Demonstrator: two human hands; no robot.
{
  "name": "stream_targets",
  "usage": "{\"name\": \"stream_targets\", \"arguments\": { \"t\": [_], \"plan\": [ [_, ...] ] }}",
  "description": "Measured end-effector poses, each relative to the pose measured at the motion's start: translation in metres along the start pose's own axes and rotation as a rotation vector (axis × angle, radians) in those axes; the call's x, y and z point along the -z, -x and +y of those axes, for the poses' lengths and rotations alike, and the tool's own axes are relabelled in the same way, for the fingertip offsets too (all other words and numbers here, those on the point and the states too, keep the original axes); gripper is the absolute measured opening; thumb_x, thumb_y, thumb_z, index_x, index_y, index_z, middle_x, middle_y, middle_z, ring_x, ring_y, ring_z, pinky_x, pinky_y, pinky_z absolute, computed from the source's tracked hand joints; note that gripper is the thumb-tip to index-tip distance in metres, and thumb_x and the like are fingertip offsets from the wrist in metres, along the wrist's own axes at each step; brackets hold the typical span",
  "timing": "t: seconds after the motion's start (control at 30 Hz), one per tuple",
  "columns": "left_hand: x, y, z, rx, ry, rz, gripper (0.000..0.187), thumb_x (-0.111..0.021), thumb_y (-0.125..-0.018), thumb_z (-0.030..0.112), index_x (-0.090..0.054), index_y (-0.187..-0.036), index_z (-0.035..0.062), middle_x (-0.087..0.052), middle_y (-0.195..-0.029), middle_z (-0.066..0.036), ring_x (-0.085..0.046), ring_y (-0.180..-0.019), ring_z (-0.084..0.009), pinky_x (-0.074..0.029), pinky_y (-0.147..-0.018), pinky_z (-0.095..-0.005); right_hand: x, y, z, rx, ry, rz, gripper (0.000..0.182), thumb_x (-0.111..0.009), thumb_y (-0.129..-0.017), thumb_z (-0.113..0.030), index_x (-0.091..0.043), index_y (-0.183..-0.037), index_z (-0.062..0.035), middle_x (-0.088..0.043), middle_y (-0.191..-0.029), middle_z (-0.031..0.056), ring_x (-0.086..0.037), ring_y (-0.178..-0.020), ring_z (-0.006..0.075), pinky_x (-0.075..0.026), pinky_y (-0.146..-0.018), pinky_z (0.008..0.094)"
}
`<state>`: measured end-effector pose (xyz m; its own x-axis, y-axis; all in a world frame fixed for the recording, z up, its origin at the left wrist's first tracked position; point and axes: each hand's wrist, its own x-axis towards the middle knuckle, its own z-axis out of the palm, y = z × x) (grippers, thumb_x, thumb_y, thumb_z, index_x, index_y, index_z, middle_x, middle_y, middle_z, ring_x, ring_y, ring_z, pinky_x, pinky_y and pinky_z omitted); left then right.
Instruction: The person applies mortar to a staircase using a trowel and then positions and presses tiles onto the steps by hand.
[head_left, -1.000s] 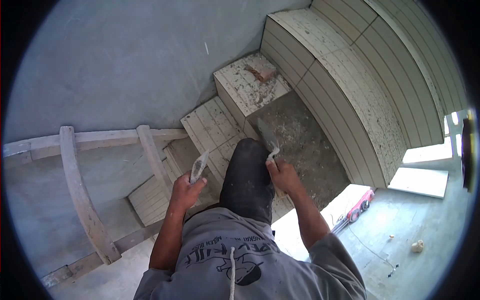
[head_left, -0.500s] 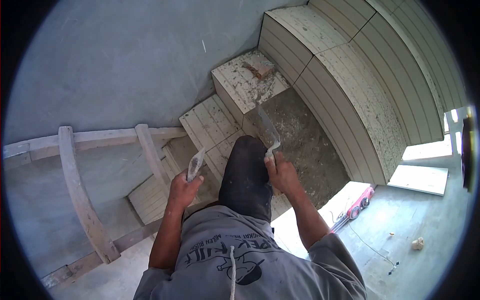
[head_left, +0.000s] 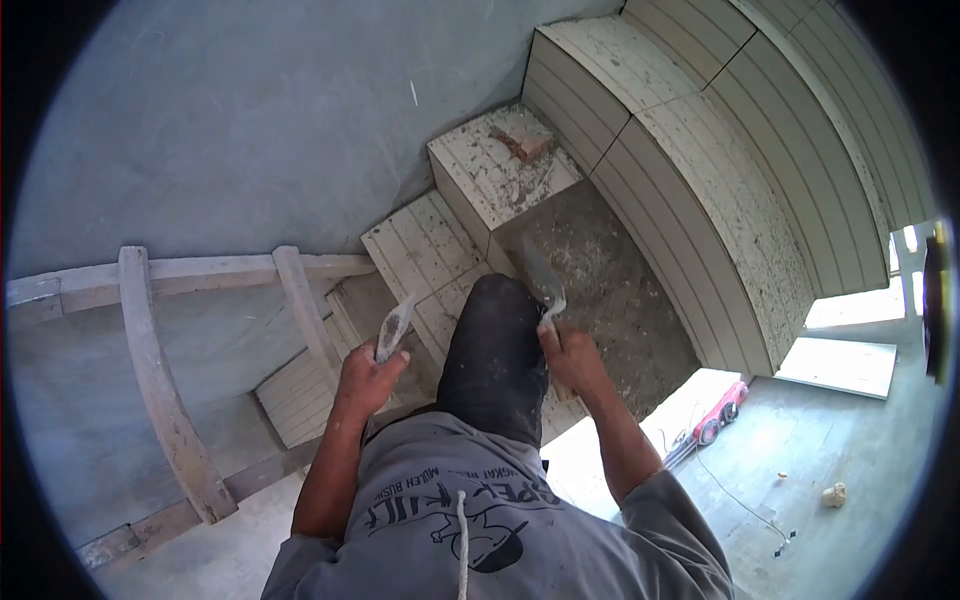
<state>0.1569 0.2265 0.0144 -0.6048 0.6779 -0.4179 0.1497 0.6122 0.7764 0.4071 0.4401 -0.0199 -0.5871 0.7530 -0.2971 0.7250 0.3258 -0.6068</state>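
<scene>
My right hand is closed around the handle of a trowel. The blade points up and away, over the rough cement patch beside the stairs. In my closed left hand is a small whitish, pointed packet with grey smears, its tip sticking up past the thumb; its exact kind I cannot tell. Between the two hands is my knee, in dark trousers. Beyond the knee lie ribbed stair tiles, and a broken brick rests on the mortar-spattered corner step.
Tiled steps rise on the right. A wooden ladder leans along the grey wall at left. On the lower floor are a pink-red tool with a cable, a loose tile and a pale lump.
My right hand has shifted slightly right and down, and the trowel blade has swung lower and to the right. My left hand keeps almost the same place.
</scene>
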Motion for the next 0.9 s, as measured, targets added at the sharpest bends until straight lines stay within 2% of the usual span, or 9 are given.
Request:
{"name": "stream_targets", "arguments": {
  "t": [0.07, 0.17, 0.23, 0.27, 0.43, 0.53, 0.67, 0.73, 0.9],
  "plan": [
    [0.000, 0.006, 0.005, -0.009, -0.005, -0.005, 0.036, -0.065, -0.082, 0.033, -0.062, -0.087, -0.0027, -0.059, -0.068, -0.016, -0.058, -0.064, -0.0268, -0.047, -0.064, -0.0399, 0.003, 0.017, -0.006, -0.054, -0.063, -0.022, 0.043, -0.047, -0.099, -0.040, -0.050, -0.107, 0.0017, -0.063, -0.084, 0.0326, -0.064, -0.079, 0.0490, -0.050, -0.069, 0.0541],
    [-0.003, 0.000, -0.002, 0.005, -0.011, -0.022, 0.036, -0.066, -0.082, 0.032, -0.063, -0.088, -0.0030, -0.061, -0.070, -0.017, -0.059, -0.065, -0.0274, -0.047, -0.065, -0.0397, -0.001, 0.015, -0.004, 0.036, -0.064, 0.077, 0.042, -0.049, -0.098, -0.040, -0.052, -0.105, 0.0017, -0.063, -0.084, 0.0329, -0.063, -0.079, 0.0493, -0.050, -0.070, 0.0543],
    [-0.004, 0.001, -0.001, 0.012, -0.020, -0.026, 0.036, -0.066, -0.082, 0.032, -0.063, -0.089, -0.0029, -0.061, -0.070, -0.017, -0.059, -0.065, -0.0270, -0.047, -0.065, -0.0393, -0.011, 0.009, 0.011, -0.010, 0.023, -0.100, 0.041, -0.050, -0.098, -0.039, -0.052, -0.104, 0.0017, -0.063, -0.082, 0.0327, -0.063, -0.079, 0.0494, -0.050, -0.070, 0.0541],
    [-0.004, 0.001, 0.001, 0.015, -0.032, -0.030, 0.035, -0.066, -0.082, 0.032, -0.063, -0.089, -0.0027, -0.061, -0.070, -0.016, -0.060, -0.065, -0.0267, -0.047, -0.065, -0.0389, -0.014, 0.009, 0.017, -0.009, 0.020, -0.101, 0.041, -0.050, -0.098, -0.039, -0.052, -0.104, 0.0017, -0.063, -0.082, 0.0327, -0.063, -0.079, 0.0494, -0.050, -0.070, 0.0541],
    [-0.002, 0.000, 0.010, 0.045, 0.010, -0.013, 0.035, -0.065, -0.082, 0.031, -0.063, -0.089, -0.0026, -0.060, -0.068, -0.013, -0.059, -0.065, -0.0235, -0.047, -0.065, -0.0377, 0.007, 0.017, -0.012, -0.020, -0.097, 0.018, 0.043, -0.049, -0.098, -0.040, -0.054, -0.108, 0.0018, -0.064, -0.085, 0.0316, -0.064, -0.085, 0.0483, -0.049, -0.077, 0.0537],
    [-0.003, 0.005, 0.011, 0.089, 0.037, -0.031, 0.034, -0.065, -0.083, 0.031, -0.063, -0.090, -0.0027, -0.060, -0.068, -0.012, -0.058, -0.065, -0.0217, -0.047, -0.065, -0.0368, -0.011, 0.007, 0.007, -0.056, 0.010, -0.094, 0.043, -0.049, -0.098, -0.041, -0.053, -0.108, 0.0011, -0.064, -0.081, 0.0307, -0.064, -0.084, 0.0485, -0.049, -0.076, 0.0544],
    [-0.002, 0.006, 0.004, 0.033, 0.033, -0.018, 0.033, -0.065, -0.083, 0.031, -0.063, -0.089, -0.0023, -0.058, -0.066, -0.010, -0.055, -0.063, -0.0201, -0.046, -0.064, -0.0362, 0.000, 0.015, -0.001, -0.059, -0.103, -0.083, 0.043, -0.048, -0.099, -0.041, -0.053, -0.107, 0.0014, -0.064, -0.081, 0.0310, -0.064, -0.084, 0.0481, -0.049, -0.076, 0.0544],
    [-0.003, 0.002, 0.001, 0.045, 0.032, -0.013, 0.033, -0.065, -0.083, 0.031, -0.063, -0.088, -0.0021, -0.058, -0.066, -0.010, -0.055, -0.063, -0.0198, -0.046, -0.063, -0.0361, 0.008, 0.014, -0.016, -0.042, -0.123, 0.005, 0.046, -0.046, -0.099, -0.043, -0.054, -0.105, 0.0021, -0.064, -0.083, 0.0316, -0.064, -0.088, 0.0473, -0.048, -0.079, 0.0543],
    [0.001, 0.006, 0.009, 0.091, -0.002, -0.030, 0.033, -0.065, -0.081, 0.031, -0.063, -0.089, -0.0016, -0.059, -0.068, -0.011, -0.055, -0.064, -0.0196, -0.046, -0.064, -0.0358, -0.012, 0.005, 0.010, 0.000, -0.067, -0.014, 0.044, -0.048, -0.099, -0.042, -0.054, -0.103, 0.0020, -0.063, -0.080, 0.0312, -0.064, -0.082, 0.0483, -0.049, -0.074, 0.0542]
  ]
}}
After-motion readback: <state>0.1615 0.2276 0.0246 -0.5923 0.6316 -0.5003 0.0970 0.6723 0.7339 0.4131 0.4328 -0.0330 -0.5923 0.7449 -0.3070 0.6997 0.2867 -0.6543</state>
